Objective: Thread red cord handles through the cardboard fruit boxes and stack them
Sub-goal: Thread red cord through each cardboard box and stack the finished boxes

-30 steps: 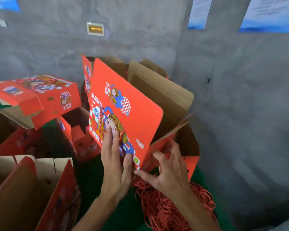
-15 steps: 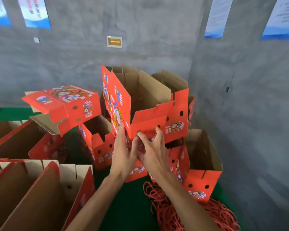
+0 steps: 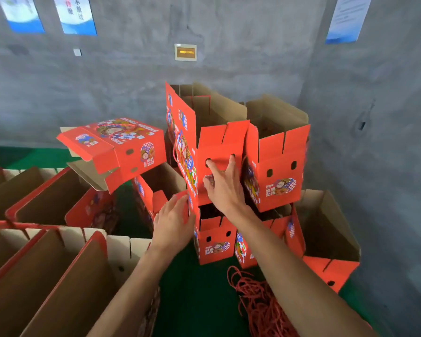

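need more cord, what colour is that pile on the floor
Red, a tangled cord pile on green floor; head view.

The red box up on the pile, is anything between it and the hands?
No, nothing visible. The right hand lies flat on the end face of the red box, fingers spread by its two holes. The left hand touches its lower corner. It already sits on the lower box.

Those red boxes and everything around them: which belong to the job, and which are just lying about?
Job: box being stacked, left hand, right hand, stacked boxes, red cords, flat boxes.
Lying about: wall posters, wall panel.
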Demonstrator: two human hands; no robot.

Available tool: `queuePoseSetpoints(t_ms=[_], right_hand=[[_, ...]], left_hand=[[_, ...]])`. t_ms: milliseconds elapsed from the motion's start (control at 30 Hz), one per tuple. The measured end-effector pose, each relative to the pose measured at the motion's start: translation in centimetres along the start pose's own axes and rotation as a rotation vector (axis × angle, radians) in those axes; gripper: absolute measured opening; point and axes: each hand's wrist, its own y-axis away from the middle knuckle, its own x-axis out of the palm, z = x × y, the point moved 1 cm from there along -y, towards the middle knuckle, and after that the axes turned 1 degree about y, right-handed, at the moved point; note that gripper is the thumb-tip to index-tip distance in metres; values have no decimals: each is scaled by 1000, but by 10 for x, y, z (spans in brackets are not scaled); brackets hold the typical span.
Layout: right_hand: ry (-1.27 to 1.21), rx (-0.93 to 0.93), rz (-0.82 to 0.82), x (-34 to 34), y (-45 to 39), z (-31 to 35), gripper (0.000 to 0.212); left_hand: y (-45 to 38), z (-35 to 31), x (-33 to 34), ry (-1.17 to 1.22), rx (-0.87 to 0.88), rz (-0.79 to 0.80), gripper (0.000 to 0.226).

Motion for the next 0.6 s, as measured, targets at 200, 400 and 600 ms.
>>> queuePoseSetpoints(t_ms=[200,400,600], right_hand=[[-172,-64,-50,-1,15,-7,52],[-211,-45,-131,4,54,-20,43],[-237,-2,-86,17,92,-36,41]], left_hand=[[30,41,-4,-265,-392,320,76],[48,50,-6,-338,-431,381,73],[54,31,-9,-339,-343,315,44]])
